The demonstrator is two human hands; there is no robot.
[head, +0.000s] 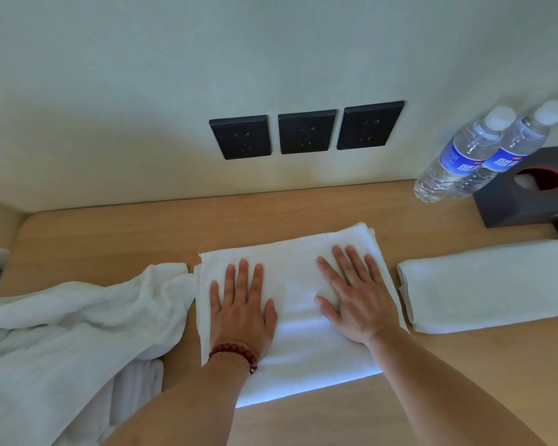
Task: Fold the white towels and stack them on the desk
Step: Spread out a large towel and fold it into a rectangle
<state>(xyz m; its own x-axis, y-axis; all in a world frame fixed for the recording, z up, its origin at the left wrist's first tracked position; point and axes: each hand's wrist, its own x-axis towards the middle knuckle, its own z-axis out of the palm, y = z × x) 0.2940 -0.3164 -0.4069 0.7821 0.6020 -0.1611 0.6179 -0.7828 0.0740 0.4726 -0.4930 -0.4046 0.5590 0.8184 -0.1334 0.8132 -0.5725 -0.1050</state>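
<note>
Towel [290, 333] soft white cloth; desk [303, 207] smooth matt wood.

We find print only on the two water bottles [458, 156] standing at the back right of the desk [110, 239]. Each carries a blue label [461, 160] with white characters and a small orange mark; the characters are too blurred for us to read. We find no other text.

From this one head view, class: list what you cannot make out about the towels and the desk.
- Unfolded towels: how many; bunched, cut by left edge.
- Folded towel: right end cut off.
- Black box: contents; cut by right edge.
- Bottle labels: too small.
</note>
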